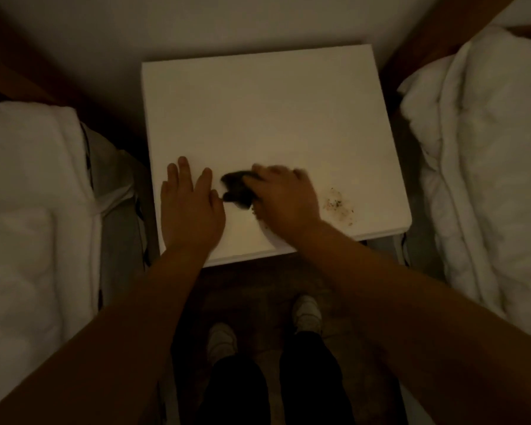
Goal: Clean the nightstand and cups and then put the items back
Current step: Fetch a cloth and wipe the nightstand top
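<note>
The white nightstand (264,118) stands against the wall, seen from above in dim light. My left hand (190,207) rests flat on its front left part, fingers straight. My right hand (284,199) is blurred and holds a dark cloth (236,188) against the top, just right of the left hand. A patch of dark crumbs and a brownish stain (337,205) lies on the surface to the right of my right hand, near the front right corner. No cups are in view.
A bed with white bedding (34,210) flanks the nightstand on the left, and another with a white duvet (485,167) on the right. My feet in light shoes (307,314) stand on the dark floor in front.
</note>
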`<state>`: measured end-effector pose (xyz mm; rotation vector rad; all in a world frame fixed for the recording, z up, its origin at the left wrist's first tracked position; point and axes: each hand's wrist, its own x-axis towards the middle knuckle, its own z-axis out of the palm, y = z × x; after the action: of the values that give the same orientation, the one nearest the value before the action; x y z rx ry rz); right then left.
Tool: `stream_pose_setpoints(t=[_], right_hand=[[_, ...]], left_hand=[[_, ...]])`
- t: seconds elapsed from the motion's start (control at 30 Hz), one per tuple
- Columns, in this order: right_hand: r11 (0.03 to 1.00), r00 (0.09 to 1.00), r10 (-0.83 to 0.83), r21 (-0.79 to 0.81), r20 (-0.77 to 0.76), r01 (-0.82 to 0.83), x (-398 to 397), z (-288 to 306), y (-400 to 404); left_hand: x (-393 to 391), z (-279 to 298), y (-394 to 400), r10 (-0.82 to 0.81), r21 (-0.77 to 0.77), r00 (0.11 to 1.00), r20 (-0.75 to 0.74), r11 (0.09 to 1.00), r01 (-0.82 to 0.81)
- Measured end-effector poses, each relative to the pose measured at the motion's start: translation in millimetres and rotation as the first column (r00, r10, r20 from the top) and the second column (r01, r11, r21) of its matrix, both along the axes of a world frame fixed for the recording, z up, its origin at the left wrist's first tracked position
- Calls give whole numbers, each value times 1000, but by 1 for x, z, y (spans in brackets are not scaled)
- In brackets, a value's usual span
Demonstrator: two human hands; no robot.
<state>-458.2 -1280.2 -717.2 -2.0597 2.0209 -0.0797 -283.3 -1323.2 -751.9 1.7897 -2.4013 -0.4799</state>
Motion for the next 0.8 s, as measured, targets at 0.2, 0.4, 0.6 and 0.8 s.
stream_pose_setpoints(t=[0.2, 0.4, 0.6, 0.8], right_hand=[[809, 784, -583, 61, 213, 585, -140, 10, 3], [813, 813, -582, 18, 17, 582, -123, -14, 41], [909, 908, -418, 5, 30, 418, -29, -11, 35], [976, 966, -201, -55, 161, 212, -32, 1, 29]], left_hand=[[5, -1, 0, -18, -22, 1000, -1, 1000, 17], [5, 0, -1, -40, -33, 998, 41, 999, 42], [7, -5, -3, -68, -48, 997, 34, 996, 70], [5, -1, -3, -47, -34, 999, -22, 998, 47]])
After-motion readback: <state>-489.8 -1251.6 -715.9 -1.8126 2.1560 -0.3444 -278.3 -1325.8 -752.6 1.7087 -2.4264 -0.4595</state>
